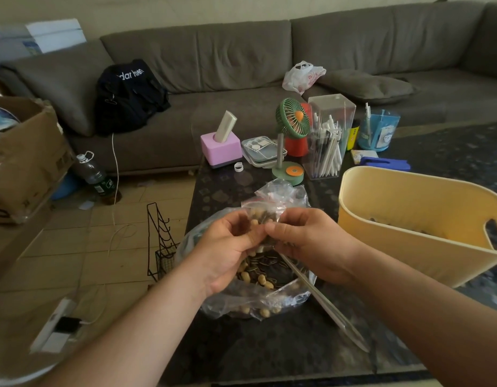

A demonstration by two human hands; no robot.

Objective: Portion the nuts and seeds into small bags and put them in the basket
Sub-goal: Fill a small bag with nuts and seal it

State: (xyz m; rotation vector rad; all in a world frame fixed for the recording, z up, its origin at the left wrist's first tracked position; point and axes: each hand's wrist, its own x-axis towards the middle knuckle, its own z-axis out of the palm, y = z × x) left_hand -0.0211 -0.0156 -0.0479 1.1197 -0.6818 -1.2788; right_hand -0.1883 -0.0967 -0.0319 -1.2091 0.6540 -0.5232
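With my left hand [227, 247] and right hand [303, 241] both pinching the small bag [265, 216] above the big bag [258, 277], a loose seal could spill nuts onto the desk [269, 347], missing the basket [409, 227].

A home living room is shown: a long grey-brown fabric corner sofa [241, 65] is set behind a dark patterned stone coffee table [269, 344], a black backpack [130, 96] resting on it.

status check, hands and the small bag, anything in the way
Left hand and right hand both pinch the small bag, part-filled, above the big open bag of nuts and seeds. Yellow basket to the right, path clear.
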